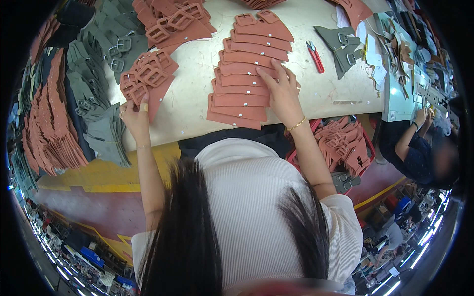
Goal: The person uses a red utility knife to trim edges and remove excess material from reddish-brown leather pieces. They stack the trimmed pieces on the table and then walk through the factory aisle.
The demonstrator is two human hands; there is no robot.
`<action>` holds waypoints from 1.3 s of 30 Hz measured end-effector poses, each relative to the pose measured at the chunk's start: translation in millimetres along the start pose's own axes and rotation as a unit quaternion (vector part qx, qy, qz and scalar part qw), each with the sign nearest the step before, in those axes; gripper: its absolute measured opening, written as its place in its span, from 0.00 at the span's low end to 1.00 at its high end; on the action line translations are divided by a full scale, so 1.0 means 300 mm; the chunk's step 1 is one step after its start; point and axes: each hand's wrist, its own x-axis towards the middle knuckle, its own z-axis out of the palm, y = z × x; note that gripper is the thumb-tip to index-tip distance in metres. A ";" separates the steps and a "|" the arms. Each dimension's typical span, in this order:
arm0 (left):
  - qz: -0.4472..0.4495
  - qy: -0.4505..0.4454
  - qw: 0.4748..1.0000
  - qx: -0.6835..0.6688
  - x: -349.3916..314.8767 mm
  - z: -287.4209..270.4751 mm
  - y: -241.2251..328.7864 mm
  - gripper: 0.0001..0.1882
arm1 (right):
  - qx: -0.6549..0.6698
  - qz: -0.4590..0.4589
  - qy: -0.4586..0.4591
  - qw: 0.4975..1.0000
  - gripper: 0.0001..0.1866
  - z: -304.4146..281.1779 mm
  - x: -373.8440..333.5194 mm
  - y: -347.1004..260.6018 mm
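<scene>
A row of overlapping terracotta leather pieces (242, 79) runs down the middle of the white table, each bearing a small white sticker; covered buckles show at the far end. My right hand (284, 93) lies over the row's right edge, fingers spread, fingertips touching the pieces. At the left, a smaller stack of terracotta buckled leather pieces (157, 91) sits at an angle. My left hand (134, 117) holds the near edge of that stack between thumb and fingers, just below the buckles. Yellow tape or a wrap shows on the left thumb.
Further terracotta buckled pieces (182, 22) and green strapped pieces (91, 74) crowd the left side. Red-handled snips (315, 56) and a green buckled piece (340, 49) lie to the right. A red basket (368, 140) holds terracotta pieces below the table. A co-worker (417, 148) sits at the right.
</scene>
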 end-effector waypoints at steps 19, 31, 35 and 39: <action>0.000 -0.009 1.000 -0.012 -0.018 -0.007 0.025 0.22 | 0.015 -0.034 -0.026 0.999 0.27 -0.014 -0.130 -0.093; -0.021 -0.021 0.999 -0.044 -0.021 -0.003 0.022 0.20 | 0.021 -0.066 -0.038 0.997 0.19 0.014 -0.211 -0.116; -0.015 -0.018 0.999 -0.021 -0.021 -0.004 0.022 0.20 | 0.014 -0.071 -0.042 0.997 0.20 0.014 -0.208 -0.110; -0.003 -0.015 1.000 0.003 -0.020 -0.003 0.011 0.20 | 0.033 -0.067 -0.050 0.996 0.22 0.008 -0.205 -0.112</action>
